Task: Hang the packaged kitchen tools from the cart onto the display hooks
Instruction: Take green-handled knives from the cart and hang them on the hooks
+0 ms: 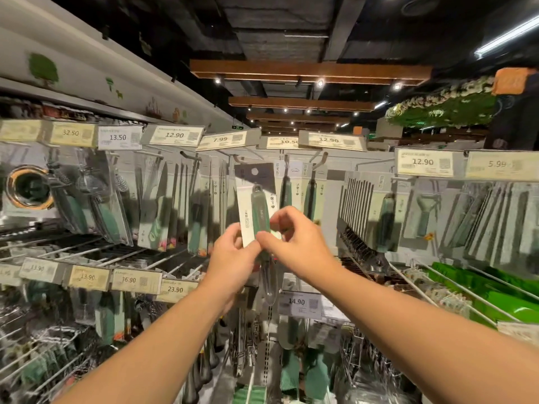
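Head view: packaged tool upright, hang-hole end up, between both hands.

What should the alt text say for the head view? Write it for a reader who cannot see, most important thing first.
Both hands, left hand and right hand, hold up a carded green-handled kitchen tool before a wall of display hooks already hung with similar packaged tools. Price tags run along the rails above and below.
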`<state>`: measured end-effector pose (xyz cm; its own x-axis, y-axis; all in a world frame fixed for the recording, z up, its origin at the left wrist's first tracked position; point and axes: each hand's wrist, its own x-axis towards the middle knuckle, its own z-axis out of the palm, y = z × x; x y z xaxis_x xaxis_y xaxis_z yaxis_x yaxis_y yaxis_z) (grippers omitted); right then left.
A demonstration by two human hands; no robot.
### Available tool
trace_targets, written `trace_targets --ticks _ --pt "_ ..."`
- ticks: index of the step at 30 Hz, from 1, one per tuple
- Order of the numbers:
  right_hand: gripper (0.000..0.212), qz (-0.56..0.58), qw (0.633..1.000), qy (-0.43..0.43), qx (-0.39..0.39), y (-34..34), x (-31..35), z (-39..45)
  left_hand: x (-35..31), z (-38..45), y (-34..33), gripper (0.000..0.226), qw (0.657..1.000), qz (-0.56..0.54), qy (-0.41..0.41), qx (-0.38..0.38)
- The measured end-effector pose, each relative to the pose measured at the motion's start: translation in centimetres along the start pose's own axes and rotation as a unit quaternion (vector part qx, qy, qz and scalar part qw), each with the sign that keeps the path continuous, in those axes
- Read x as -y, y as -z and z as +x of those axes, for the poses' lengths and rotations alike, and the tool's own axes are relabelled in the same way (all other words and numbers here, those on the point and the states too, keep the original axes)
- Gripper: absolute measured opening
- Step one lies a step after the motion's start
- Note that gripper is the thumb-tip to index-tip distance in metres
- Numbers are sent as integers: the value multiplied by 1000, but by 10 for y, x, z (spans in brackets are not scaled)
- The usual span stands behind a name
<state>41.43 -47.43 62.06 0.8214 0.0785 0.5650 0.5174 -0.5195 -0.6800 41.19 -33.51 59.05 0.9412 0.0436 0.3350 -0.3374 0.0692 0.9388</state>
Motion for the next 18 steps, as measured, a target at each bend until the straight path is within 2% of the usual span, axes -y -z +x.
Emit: trace_targets --ticks 4,9,12,14,18 --pt "37 16 999 -33 -25 6 3 -12 -1 -13 -5 40 998 67 -11 15" --pt "33 -33 996 -29 -72 15 4 -18 -11 -24 -9 46 992 105 -36 58" --pt "32 -51 992 -26 -112 23 5 -19 -17 -22 -4 44 983 175 -39 38" --pt "31 -52 990 -30 -130 29 7 -18 -21 -19 5 39 962 265 -67 12" --pt "29 -42 989 -42 -137 38 10 -13 -25 -13 28 35 888 449 -98 -12"
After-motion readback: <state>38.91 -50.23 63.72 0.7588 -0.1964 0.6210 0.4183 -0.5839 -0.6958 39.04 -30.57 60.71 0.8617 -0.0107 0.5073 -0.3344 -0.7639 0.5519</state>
